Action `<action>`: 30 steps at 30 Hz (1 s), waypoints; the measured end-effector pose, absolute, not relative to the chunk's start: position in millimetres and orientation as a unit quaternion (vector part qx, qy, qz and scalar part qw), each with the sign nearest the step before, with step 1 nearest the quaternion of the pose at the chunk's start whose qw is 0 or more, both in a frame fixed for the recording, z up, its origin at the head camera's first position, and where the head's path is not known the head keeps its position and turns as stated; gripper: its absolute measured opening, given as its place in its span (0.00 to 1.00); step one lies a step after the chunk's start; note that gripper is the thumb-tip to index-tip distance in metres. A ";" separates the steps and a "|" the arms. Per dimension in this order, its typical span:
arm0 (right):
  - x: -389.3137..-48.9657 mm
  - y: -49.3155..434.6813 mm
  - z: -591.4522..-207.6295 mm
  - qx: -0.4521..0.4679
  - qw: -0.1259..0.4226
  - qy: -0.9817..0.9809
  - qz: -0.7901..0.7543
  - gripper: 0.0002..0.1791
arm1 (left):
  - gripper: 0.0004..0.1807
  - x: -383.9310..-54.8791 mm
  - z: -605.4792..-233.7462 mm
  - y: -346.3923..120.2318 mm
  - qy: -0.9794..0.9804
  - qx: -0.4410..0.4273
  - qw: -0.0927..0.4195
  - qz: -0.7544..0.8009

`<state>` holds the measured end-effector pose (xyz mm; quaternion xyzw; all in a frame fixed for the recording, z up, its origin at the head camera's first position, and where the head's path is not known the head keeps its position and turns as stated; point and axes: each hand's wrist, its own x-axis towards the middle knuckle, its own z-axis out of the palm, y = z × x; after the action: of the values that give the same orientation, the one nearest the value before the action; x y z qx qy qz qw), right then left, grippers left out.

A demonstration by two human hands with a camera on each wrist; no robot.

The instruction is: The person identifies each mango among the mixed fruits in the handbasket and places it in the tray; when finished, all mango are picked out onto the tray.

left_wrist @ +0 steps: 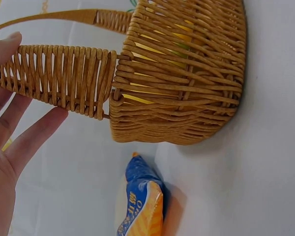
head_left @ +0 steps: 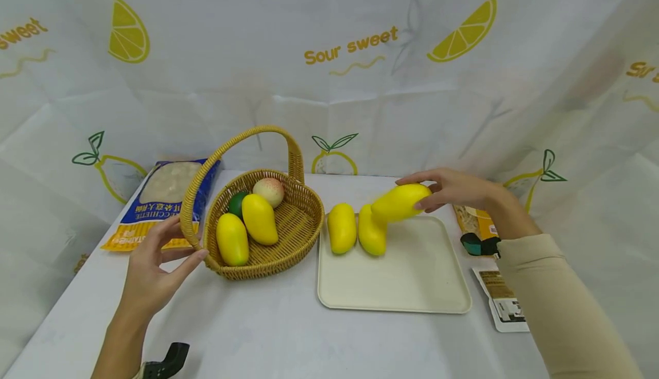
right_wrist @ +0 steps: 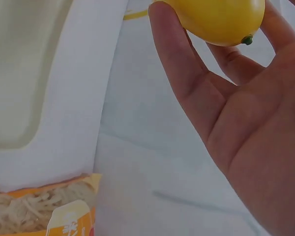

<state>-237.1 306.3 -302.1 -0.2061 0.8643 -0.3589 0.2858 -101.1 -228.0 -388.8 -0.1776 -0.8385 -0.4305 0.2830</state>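
Observation:
A yellow mango (head_left: 399, 203) is held by my right hand (head_left: 453, 189) above the far side of a cream tray (head_left: 396, 284); its green stem tip shows in the right wrist view. Beneath it and to its left, two more mangoes lie on the tray, one upright-lying mango (head_left: 342, 228) and one mango (head_left: 372, 233) partly covered by the held one. My left hand (head_left: 157, 264) grips the handle (left_wrist: 64, 76) of a wicker basket (head_left: 293, 247) near its base. Inside the basket are two mangoes (head_left: 259, 219), a peach (head_left: 269, 191) and a dark green fruit (head_left: 237, 203), mostly hidden.
A blue and orange pasta bag (head_left: 149, 210) lies behind the basket at the left. Right of the tray are an orange food bag (head_left: 473, 222), partly behind my arm, and a white and brown pouch (head_left: 501, 299). A printed curtain (head_left: 360, 110) hangs behind the table.

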 end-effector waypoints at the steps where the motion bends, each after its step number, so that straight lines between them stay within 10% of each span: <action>1: -235.3 311.0 -303.8 -0.202 0.286 0.865 -0.359 0.33 | 0.48 -100.9 -388.9 -228.0 -0.838 -0.177 0.283 -0.431; 30: -223.1 334.8 -372.7 -0.106 0.331 0.849 -0.397 0.35 | 0.48 -101.9 -389.9 -228.3 -0.840 -0.172 0.286 -0.428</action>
<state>-223.1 334.8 -372.7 -0.1063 0.8493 -0.3971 0.3311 -101.9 -228.3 -389.9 -0.1716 -0.8399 -0.4285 0.2856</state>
